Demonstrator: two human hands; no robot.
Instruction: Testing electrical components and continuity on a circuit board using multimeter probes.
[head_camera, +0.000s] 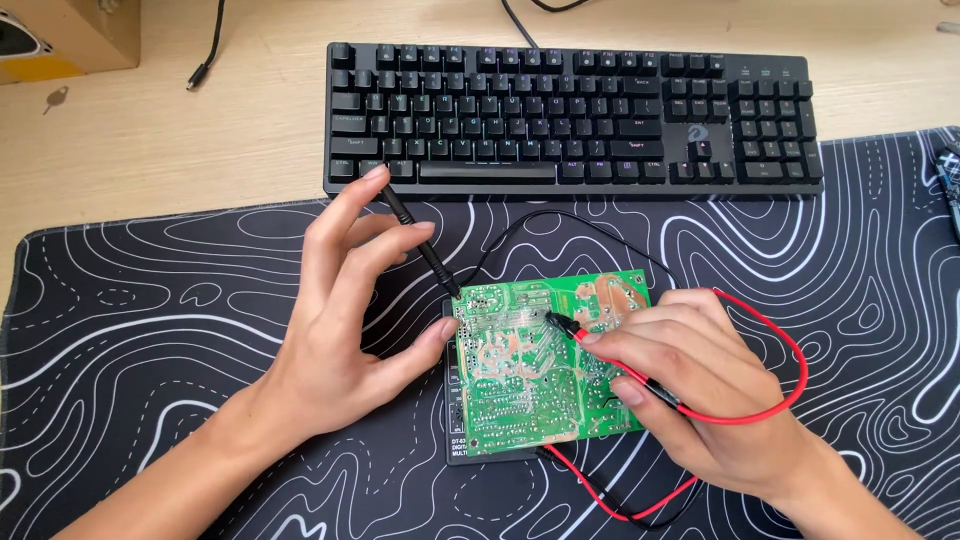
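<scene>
A green circuit board (530, 380) lies solder side up in the middle of the mat, resting on a dark flat device (458, 448) that shows only at its left and lower edges. My left hand (340, 320) holds a black test probe (425, 250) between the fingers, its tip touching the board's upper left corner, while the thumb presses the board's left edge. My right hand (690, 390) grips a red test probe (600, 350) like a pen, tip down near the board's upper middle. A red lead (790, 360) loops around the right hand; a black lead (560, 225) arcs above the board.
A black keyboard (570, 115) sits beyond the board on the wooden desk (150, 140). The black mat with white wavy lines (150, 330) covers the near part. A cardboard box (70, 35) stands at the far left, with a loose cable end (200, 72) beside it.
</scene>
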